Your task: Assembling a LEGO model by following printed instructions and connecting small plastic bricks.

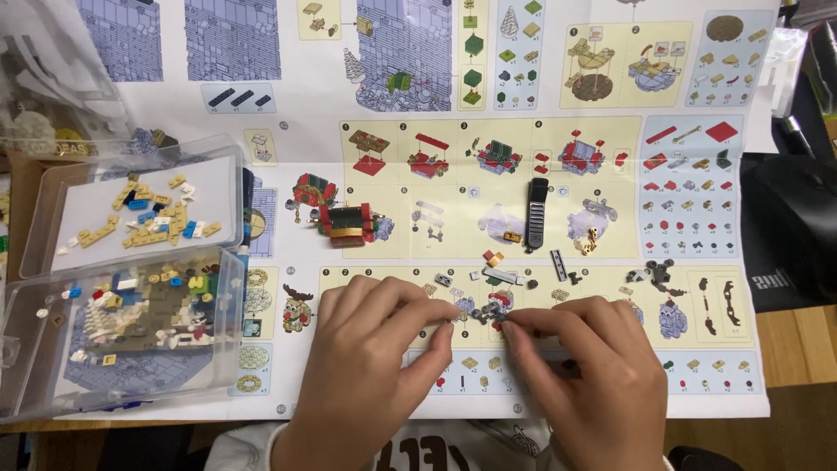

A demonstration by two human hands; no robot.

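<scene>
My left hand (370, 349) and my right hand (588, 366) meet over the lower middle of a large printed building-instruction sheet (523, 148). Between their fingertips they pinch a tiny grey and red brick assembly (486, 311). Small loose pieces (501, 266) lie on the sheet just above my fingers. A partly built red, green and gold sleigh model (344, 218) stands on the sheet, up and to the left of my left hand. A black brick-separator tool (537, 212) lies above my right hand.
Two clear plastic trays sit at the left: the upper one (222, 174) holds tan, white and blue pieces, the lower one (228, 349) a partly built base with mixed bricks. Plastic bags (44, 78) lie top left. A black object (789, 235) rests at the right.
</scene>
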